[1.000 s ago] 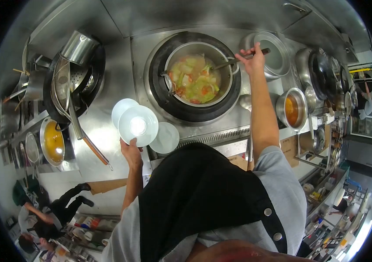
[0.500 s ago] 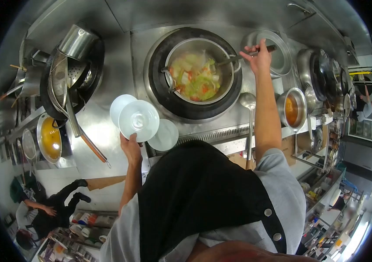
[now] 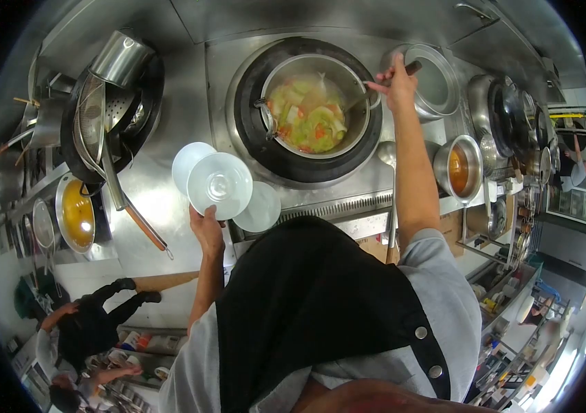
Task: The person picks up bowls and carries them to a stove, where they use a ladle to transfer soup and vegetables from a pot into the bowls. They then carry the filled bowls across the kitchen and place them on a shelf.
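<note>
My left hand is closed on the near rim of a white bowl, which is empty and tipped toward the camera. Two more pale bowls stand by it, one at the upper left and one at the lower right. Over the right rim of a steaming pot, my right hand is wrapped round the dark handle of a ladle. The ladle's head reaches into the vegetable soup and is partly hidden by it.
A wok piled with strainers and a bowl of yellow liquid are at left. On the right are a round metal container, a pan of orange sauce and a resting ladle. Another person is at lower left.
My right hand has shifted slightly up and left with the ladle, and the soup has been stirred about. My left hand has barely moved. The other person at lower left has moved rightward and nearer.
</note>
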A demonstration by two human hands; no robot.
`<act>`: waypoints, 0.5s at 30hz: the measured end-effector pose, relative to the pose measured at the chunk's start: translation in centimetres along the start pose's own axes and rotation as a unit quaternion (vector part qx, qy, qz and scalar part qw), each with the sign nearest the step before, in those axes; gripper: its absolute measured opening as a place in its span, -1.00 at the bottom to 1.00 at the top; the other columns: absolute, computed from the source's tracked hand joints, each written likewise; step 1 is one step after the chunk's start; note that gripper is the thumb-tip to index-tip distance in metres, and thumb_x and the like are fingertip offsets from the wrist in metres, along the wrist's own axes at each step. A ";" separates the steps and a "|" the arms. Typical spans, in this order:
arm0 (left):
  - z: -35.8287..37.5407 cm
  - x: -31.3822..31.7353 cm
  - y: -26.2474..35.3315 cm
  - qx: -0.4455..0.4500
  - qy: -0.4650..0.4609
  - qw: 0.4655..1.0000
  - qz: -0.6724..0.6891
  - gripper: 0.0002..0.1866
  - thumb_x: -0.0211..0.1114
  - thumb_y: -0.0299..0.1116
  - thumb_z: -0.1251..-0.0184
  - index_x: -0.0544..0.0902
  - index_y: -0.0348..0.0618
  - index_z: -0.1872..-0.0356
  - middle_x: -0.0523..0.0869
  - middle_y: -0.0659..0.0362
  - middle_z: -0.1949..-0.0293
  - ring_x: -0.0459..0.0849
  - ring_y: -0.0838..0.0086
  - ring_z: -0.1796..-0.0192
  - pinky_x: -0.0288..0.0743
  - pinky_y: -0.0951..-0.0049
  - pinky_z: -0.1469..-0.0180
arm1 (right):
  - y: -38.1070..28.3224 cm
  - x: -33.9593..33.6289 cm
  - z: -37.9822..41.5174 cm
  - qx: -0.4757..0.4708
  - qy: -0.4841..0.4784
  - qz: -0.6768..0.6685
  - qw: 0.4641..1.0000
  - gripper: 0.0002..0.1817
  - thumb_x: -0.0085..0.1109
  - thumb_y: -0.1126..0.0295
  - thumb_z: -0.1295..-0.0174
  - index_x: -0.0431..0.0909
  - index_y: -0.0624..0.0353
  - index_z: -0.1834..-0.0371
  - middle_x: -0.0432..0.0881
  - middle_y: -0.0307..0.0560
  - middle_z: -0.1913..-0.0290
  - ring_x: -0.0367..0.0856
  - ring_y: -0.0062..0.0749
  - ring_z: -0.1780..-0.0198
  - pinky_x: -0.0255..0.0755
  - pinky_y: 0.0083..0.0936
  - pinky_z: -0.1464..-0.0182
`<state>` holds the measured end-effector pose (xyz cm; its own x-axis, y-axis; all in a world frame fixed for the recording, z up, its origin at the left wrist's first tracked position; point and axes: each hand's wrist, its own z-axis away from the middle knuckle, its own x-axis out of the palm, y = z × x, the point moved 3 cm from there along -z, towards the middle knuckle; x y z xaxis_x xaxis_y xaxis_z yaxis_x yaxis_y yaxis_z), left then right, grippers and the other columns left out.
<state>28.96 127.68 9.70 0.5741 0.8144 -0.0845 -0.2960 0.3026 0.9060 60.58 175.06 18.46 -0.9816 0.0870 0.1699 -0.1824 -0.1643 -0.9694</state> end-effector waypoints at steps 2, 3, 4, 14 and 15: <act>-0.1 -0.1 -0.3 -0.002 0.004 1.000 0.001 -0.47 0.22 -0.48 -0.38 0.50 -0.23 -0.40 0.72 0.07 0.05 0.66 0.48 0.30 0.48 0.53 0.47 | 0.0 -0.9 0.1 0.006 0.014 -0.017 1.000 -0.51 0.28 -0.01 -0.53 0.43 0.17 0.38 0.45 -0.21 0.46 0.65 -0.35 0.38 0.85 -0.14 0.43; -0.2 -0.2 -0.4 0.000 0.008 1.000 -0.001 -0.47 0.23 -0.48 -0.38 0.50 -0.24 -0.39 0.72 0.08 0.06 0.66 0.48 0.30 0.48 0.53 0.47 | -0.3 -1.2 0.5 0.002 0.020 -0.018 1.000 -0.51 0.28 -0.01 -0.53 0.44 0.17 0.38 0.45 -0.21 0.46 0.65 -0.35 0.39 0.85 -0.14 0.44; -0.2 -0.2 -0.4 0.001 0.012 1.000 -0.002 -0.47 0.23 -0.48 -0.38 0.50 -0.24 -0.39 0.72 0.08 0.07 0.66 0.49 0.31 0.48 0.53 0.47 | -0.5 -1.4 0.8 -0.002 0.026 -0.020 0.999 -0.51 0.28 -0.01 -0.53 0.44 0.17 0.39 0.45 -0.21 0.46 0.65 -0.35 0.39 0.84 -0.15 0.44; 0.1 0.7 0.2 0.001 0.004 1.000 -0.008 -0.48 0.25 -0.48 -0.37 0.50 -0.28 -0.37 0.71 0.08 0.11 0.63 0.51 0.36 0.46 0.54 0.47 | 0.0 -1.7 1.7 -0.031 0.021 -0.001 0.999 -0.50 0.27 -0.03 -0.53 0.45 0.16 0.38 0.42 -0.23 0.48 0.63 -0.38 0.39 0.83 -0.17 0.46; 0.2 0.8 0.2 0.001 0.005 1.000 -0.001 -0.48 0.23 -0.51 -0.38 0.50 -0.27 -0.38 0.71 0.10 0.11 0.62 0.52 0.39 0.45 0.53 0.49 | 0.3 -2.0 1.7 -0.024 0.030 -0.015 0.999 -0.50 0.27 -0.04 -0.53 0.45 0.16 0.37 0.41 -0.23 0.48 0.62 -0.37 0.39 0.84 -0.13 0.44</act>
<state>29.48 128.31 9.88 0.5675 0.8185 -0.0895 -0.2937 0.3028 0.9067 62.42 173.19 18.17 -0.9706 0.1495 0.1886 -0.2065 -0.1145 -0.9717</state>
